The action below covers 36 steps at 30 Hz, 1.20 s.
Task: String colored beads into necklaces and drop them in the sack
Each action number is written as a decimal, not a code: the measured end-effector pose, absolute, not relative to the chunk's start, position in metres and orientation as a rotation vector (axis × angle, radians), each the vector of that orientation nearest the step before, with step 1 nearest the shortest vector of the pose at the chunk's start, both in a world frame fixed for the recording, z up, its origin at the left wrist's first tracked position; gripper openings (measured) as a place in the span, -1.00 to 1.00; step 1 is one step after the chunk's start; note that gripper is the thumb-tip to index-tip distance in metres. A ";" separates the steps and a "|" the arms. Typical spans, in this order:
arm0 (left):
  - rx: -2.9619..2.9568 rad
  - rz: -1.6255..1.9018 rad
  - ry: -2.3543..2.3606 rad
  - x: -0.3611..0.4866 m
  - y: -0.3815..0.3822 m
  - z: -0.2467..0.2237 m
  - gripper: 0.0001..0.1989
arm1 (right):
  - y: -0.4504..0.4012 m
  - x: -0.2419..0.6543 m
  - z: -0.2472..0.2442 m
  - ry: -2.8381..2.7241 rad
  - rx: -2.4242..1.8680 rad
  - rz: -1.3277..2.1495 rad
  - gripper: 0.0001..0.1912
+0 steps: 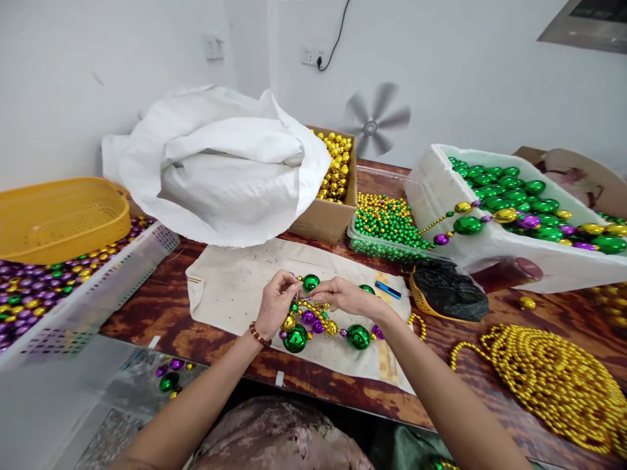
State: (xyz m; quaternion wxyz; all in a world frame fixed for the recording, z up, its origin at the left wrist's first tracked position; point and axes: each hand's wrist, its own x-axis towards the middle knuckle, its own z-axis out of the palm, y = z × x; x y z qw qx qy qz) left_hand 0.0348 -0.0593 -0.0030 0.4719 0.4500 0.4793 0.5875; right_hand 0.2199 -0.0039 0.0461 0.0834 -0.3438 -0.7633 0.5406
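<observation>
My left hand (277,301) is closed in a pinch at the end of a bead garland (318,324) of green, purple and gold balls. Facing it, my right hand (347,296) is closed too, its fingertips on a thin, shiny piece too small to name. The garland lies bunched below and between both hands on a cream cloth (230,287). Its large green balls, such as the green ball (295,338), stand out among smaller beads. Just beyond my right hand lies a blue-and-black tool (388,290), perhaps a cutter.
A white sack (230,176) and a box of gold beads (323,219) stand behind. To the right are a tub of small beads (365,245), a foam box (431,179) and a gold bead coil (553,378). A white crate (122,277) stands left. A fan (369,127) spins.
</observation>
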 end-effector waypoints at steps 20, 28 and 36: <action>0.894 1.365 1.289 0.020 -0.040 -0.052 -0.60 | 0.032 0.236 -0.014 -2.241 -1.473 1.051 -0.65; 0.924 1.362 1.399 -0.051 -0.091 -0.035 -0.64 | 0.069 0.287 -0.040 -2.238 -1.965 0.621 -0.79; 0.800 0.162 1.825 -0.211 -0.238 -0.050 -0.84 | 0.094 0.318 -0.092 -2.418 -1.874 0.360 -0.84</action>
